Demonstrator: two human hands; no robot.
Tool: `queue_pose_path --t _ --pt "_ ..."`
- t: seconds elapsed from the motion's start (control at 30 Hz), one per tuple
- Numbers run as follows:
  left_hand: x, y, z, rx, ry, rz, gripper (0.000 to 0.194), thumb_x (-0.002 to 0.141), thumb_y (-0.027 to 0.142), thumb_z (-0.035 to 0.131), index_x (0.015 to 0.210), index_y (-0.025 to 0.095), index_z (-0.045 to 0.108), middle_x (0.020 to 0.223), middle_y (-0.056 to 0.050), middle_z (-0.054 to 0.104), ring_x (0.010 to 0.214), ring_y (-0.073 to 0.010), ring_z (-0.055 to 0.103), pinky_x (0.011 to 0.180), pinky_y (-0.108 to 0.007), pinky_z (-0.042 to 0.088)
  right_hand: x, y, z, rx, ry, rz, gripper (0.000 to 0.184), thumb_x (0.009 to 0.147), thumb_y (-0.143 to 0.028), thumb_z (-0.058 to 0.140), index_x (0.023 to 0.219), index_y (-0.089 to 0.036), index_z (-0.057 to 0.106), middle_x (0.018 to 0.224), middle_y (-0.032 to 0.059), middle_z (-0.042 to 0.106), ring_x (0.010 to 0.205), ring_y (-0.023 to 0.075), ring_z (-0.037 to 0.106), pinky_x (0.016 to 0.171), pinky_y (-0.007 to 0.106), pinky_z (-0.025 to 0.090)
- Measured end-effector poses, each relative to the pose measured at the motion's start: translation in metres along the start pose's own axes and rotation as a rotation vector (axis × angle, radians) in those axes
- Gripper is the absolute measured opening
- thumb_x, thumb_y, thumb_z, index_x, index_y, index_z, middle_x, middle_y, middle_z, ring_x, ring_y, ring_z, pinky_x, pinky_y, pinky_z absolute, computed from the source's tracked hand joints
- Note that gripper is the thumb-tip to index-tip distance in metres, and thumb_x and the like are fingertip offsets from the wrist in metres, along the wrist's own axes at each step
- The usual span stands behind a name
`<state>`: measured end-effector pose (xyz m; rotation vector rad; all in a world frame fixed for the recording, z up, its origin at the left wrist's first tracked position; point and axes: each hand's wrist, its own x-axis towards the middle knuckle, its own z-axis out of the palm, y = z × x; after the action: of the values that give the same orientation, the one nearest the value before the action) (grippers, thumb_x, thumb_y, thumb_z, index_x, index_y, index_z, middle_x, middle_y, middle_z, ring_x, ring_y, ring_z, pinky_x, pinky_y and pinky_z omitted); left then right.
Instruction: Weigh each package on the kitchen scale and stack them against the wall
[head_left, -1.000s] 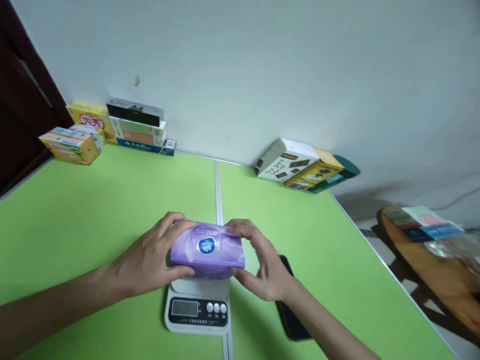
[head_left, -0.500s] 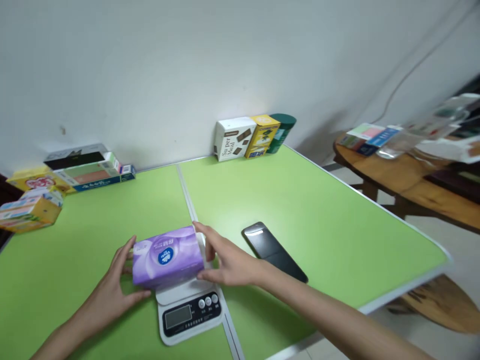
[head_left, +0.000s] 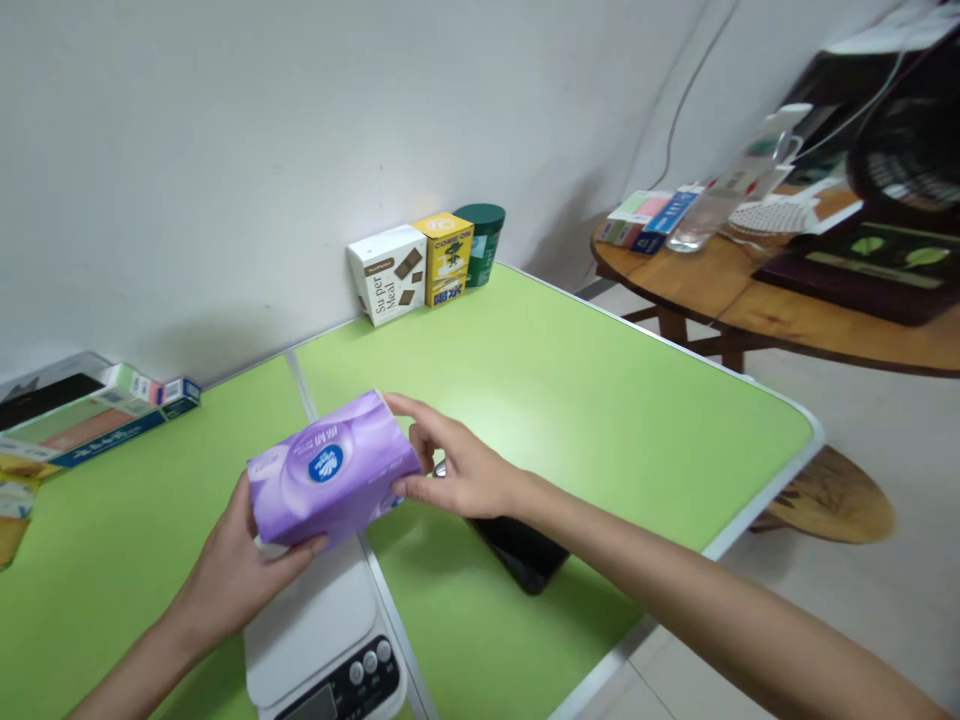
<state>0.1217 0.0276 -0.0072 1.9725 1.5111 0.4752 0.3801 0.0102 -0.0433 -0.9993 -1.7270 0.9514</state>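
Observation:
A purple pack of tissues (head_left: pixel 337 475) with a blue round logo is held up between my two hands, tilted. My left hand (head_left: pixel 244 555) grips its left end, thumb along the lower front edge. At the opposite end, my right hand (head_left: pixel 454 460) has its thumb and fingers closed on the pack. Below and a little nearer lies a white kitchen scale (head_left: pixel 311 620), its display partly cut off by the lower frame edge. A black smartphone (head_left: pixel 521 550) rests on the table beneath my right forearm, partly covered by it.
Against the wall on the green table (head_left: pixel 600 390) stand a white box (head_left: pixel 390 275), a yellow box (head_left: pixel 448 260) and a green tub (head_left: pixel 484 245). More boxes (head_left: pixel 97 420) lie at the left. A round wooden table (head_left: pixel 795 310) at the right carries a clear jug (head_left: pixel 697 215) and other items.
Both hands have lifted the tissue pack off the scale, uncovering its white plate. The camera view has turned to the right, so the table and its objects sit further left.

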Motion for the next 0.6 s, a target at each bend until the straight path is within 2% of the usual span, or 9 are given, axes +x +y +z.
queue_pose_path --t 0.13,0.23,0.37,0.43,0.5,0.6 --pt "0.051 0.046 0.034 -0.132 -0.035 0.025 0.072 0.065 0.041 0.073 0.125 0.023 0.039 0.123 -0.011 0.057 0.101 -0.0255 0.063 0.081 -0.038 0.055 -0.005 0.022 -0.038 -0.054 0.258 -0.01 0.052 0.079 -0.028 0.061 0.127 -0.022 0.044 0.101 0.0052 0.052 0.06 0.0097 0.047 0.056 0.026 0.043" --pt "0.099 0.072 0.071 -0.207 -0.055 0.116 0.071 0.063 0.038 0.075 0.122 0.023 0.039 0.122 -0.012 0.056 0.098 -0.0235 0.063 0.079 -0.036 0.055 -0.006 0.048 -0.065 -0.095 0.449 0.077 0.039 0.082 -0.027 0.053 0.12 -0.022 0.049 0.099 0.0054 0.054 0.058 0.0104 0.048 0.053 0.027 0.044" --pt "0.171 0.103 0.132 -0.147 -0.004 0.272 0.07 0.062 0.032 0.074 0.121 0.02 0.039 0.113 -0.011 0.059 0.088 -0.023 0.064 0.076 -0.038 0.054 0.009 0.097 -0.109 -0.025 0.664 0.234 0.035 0.078 -0.017 0.045 0.113 -0.02 0.048 0.093 0.005 0.055 0.061 0.0139 0.052 0.058 0.032 0.049" --pt "0.205 0.121 0.162 -0.12 0.017 0.302 0.066 0.063 0.03 0.072 0.119 0.018 0.04 0.11 -0.012 0.06 0.086 -0.0237 0.064 0.078 -0.04 0.052 0.023 0.124 -0.136 -0.004 0.757 0.296 0.036 0.073 -0.014 0.043 0.109 -0.021 0.046 0.092 0.0049 0.055 0.065 0.0161 0.054 0.063 0.035 0.052" --pt "0.236 0.139 0.187 -0.126 0.038 0.3 0.065 0.064 0.027 0.071 0.12 0.017 0.039 0.114 -0.013 0.059 0.092 -0.0259 0.063 0.083 -0.042 0.05 0.038 0.149 -0.164 -0.028 0.83 0.332 0.038 0.07 -0.014 0.044 0.108 -0.02 0.044 0.095 0.0057 0.056 0.073 0.0189 0.056 0.069 0.038 0.053" --pt "0.274 0.164 0.215 -0.181 0.092 0.295 0.067 0.064 0.022 0.072 0.121 0.018 0.038 0.124 -0.015 0.053 0.111 -0.028 0.055 0.095 -0.042 0.044 0.06 0.18 -0.203 -0.088 0.896 0.386 0.041 0.069 -0.016 0.045 0.11 -0.018 0.044 0.101 0.0076 0.057 0.081 0.0214 0.057 0.075 0.04 0.052"
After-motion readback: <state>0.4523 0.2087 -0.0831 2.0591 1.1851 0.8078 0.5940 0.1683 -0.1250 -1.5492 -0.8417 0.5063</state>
